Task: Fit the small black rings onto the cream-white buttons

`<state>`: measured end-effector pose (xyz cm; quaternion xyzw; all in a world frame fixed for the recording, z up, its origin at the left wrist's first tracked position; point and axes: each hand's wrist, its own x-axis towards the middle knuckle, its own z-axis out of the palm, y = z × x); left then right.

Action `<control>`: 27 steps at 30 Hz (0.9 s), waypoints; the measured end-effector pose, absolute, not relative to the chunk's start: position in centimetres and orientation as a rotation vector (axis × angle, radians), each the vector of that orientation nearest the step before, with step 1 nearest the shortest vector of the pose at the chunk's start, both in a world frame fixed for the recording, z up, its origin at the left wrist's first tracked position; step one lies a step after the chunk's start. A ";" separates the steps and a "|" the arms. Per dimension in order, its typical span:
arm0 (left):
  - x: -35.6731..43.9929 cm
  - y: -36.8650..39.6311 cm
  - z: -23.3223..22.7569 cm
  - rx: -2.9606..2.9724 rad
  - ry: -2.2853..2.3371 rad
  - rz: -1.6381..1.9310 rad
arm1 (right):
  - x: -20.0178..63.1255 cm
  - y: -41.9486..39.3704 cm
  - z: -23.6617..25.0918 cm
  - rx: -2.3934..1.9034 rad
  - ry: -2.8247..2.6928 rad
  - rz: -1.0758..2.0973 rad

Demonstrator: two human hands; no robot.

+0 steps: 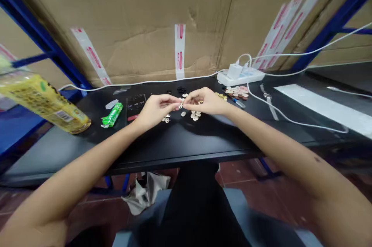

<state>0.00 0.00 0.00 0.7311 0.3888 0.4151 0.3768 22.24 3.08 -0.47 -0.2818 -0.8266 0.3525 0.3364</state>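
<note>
A small cream-coloured ring-shaped piece [180,105] sits pinched between the fingertips of both hands, just above the black worktop [180,142] near its middle. The left hand [155,109] closes its thumb and forefinger in a narrow grip on the piece from one side, and the right hand [203,101] meets it from the other with the same tight fingertip grip, so the two hands touch at the piece; it is too small to tell its exact form. Directly beneath and around the fingertips lie loose cream rings [194,115] scattered on the worktop. Just left of the left hand lies a phone [135,107] showing a timer, and beyond it a green packet [112,115]. Right of the right hand are a small cluster of gold-coloured pieces [221,96] and a pile of pinkish pieces [238,92], with a white power strip [240,74] behind them against the cardboard [162,18]. A yellow bottle [43,102] lies tilted at the far left.
</note>
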 end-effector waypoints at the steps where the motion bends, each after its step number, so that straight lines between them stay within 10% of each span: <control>1: 0.0 0.0 -0.1 1.871 0.994 1.062 | 22.1 3.1 -0.5 -0.735 -2.154 0.920; 27: 0.0 0.3 -0.6 1.845 0.969 1.018 | 22.1 3.1 -0.6 -0.725 -2.188 0.954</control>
